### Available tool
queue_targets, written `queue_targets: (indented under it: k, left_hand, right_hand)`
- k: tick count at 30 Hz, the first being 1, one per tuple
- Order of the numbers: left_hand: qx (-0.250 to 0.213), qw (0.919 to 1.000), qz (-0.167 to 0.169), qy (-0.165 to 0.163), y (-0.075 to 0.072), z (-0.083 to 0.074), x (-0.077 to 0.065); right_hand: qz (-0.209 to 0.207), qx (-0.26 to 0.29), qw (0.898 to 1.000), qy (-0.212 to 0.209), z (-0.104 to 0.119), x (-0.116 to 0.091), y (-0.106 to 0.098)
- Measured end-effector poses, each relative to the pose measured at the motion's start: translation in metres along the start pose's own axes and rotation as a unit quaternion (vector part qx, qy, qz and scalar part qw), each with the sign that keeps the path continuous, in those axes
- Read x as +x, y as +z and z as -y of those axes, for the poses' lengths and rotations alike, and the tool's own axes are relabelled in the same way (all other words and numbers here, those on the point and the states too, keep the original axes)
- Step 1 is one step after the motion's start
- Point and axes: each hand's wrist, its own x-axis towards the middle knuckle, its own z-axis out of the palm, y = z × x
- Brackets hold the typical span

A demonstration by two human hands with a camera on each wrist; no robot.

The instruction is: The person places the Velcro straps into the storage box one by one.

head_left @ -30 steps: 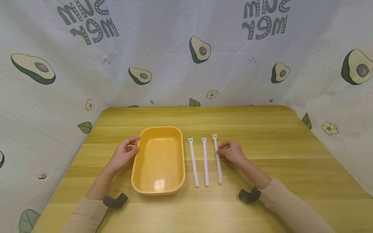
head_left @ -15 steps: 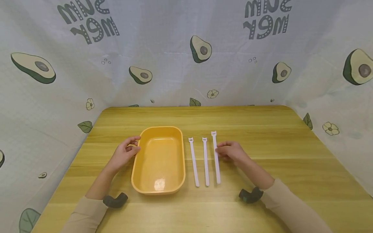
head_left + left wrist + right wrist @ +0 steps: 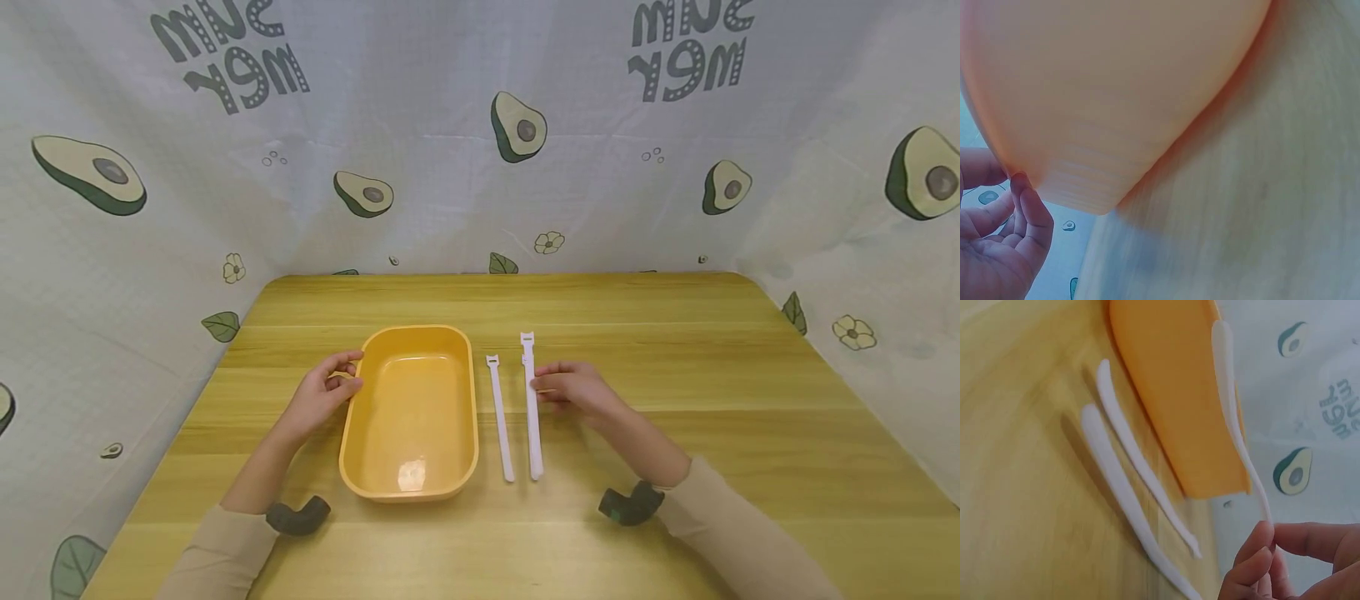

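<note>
In the head view my left hand [image 3: 318, 396] holds the left rim of a yellow plastic basin [image 3: 412, 417]. The left wrist view shows its thumb and finger pinching that rim. My right hand [image 3: 581, 390] pinches a white hook-and-loop cable tie [image 3: 1233, 419] between thumb and fingers. Raised off the table, this tie hangs over another white cable tie [image 3: 1124, 487] and mostly covers it in the head view. A third white cable tie [image 3: 501, 425] lies between that one and the basin. Both lying ties have their slotted ends pointing away from me.
Everything stands on a wooden table [image 3: 660, 333] with rounded far corners. A white curtain [image 3: 435, 100] printed with avocados surrounds its back and sides. Black curved wrist mounts sit at my left [image 3: 298, 517] and right sleeve cuffs.
My right hand has lifted the rightmost cable tie and carried it left, over the middle one. My left hand and the basin have stayed in place.
</note>
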Motion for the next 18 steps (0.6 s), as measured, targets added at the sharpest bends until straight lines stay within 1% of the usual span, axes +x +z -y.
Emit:
queue_targets:
  k: [3,9,11,18]
  left_hand:
    - [0.006,1.0000,0.000,0.003,0.000,0.001,0.000]
    - [0.024,0.9996,-0.006,0.013,-0.001,0.002,-0.001]
    - [0.022,0.9997,-0.007,0.012,-0.001,0.003,-0.001]
    - [0.019,0.9997,-0.006,0.017,-0.001,0.002,-0.001]
  right_hand:
    - [0.018,0.017,1.000,-0.002,0.005,-0.004,0.006]
    - [0.039,0.036,0.999,0.003,0.013,-0.005,0.020]
    - [0.050,0.040,0.998,0.000,0.015,-0.005,0.025]
    - [0.066,0.062,0.996,0.000,0.023,-0.003,0.042]
